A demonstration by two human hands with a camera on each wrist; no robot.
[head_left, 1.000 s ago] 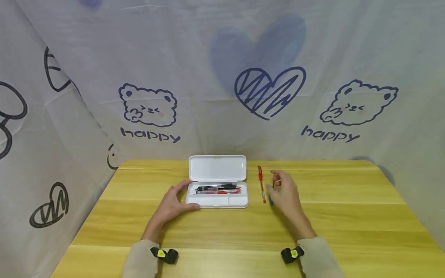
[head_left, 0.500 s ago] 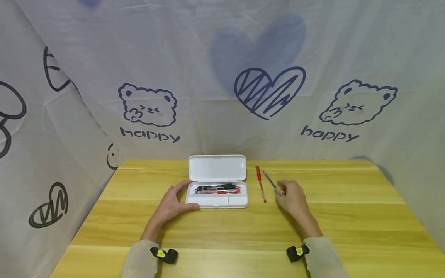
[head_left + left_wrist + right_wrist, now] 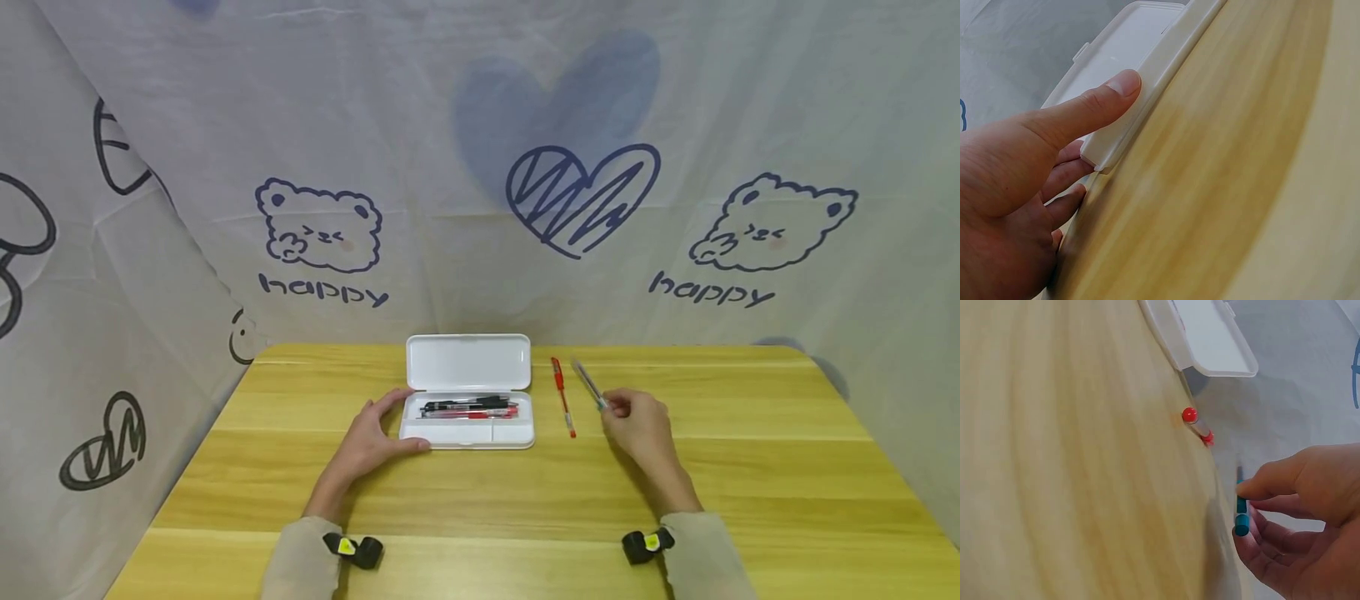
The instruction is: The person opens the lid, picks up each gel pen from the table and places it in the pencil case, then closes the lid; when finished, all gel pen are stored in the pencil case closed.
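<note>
In the head view, an open white pencil case (image 3: 450,433) stands near the table's back edge. Several black and red pens (image 3: 468,407) lie in its rear compartment. My left hand (image 3: 367,437) holds the case by its left end, thumb (image 3: 1100,103) along the front side and fingers round the corner. My right hand (image 3: 637,425) pinches a clear pen with a teal end (image 3: 1242,522) between thumb and fingers; its other end points away and left. Left of that hand lies a red-capped pen (image 3: 564,400) on the table.
The case's lid (image 3: 468,362) is tipped back towards the wall cloth (image 3: 465,283), which hangs behind the wooden table (image 3: 480,508). Two sleeves with wrist cameras (image 3: 367,552) extend over the front of the table.
My right hand has moved right, away from the red-capped pen. The pen in it has swung so that its clear end shows, pointing away. My left hand and the case have stayed put.
</note>
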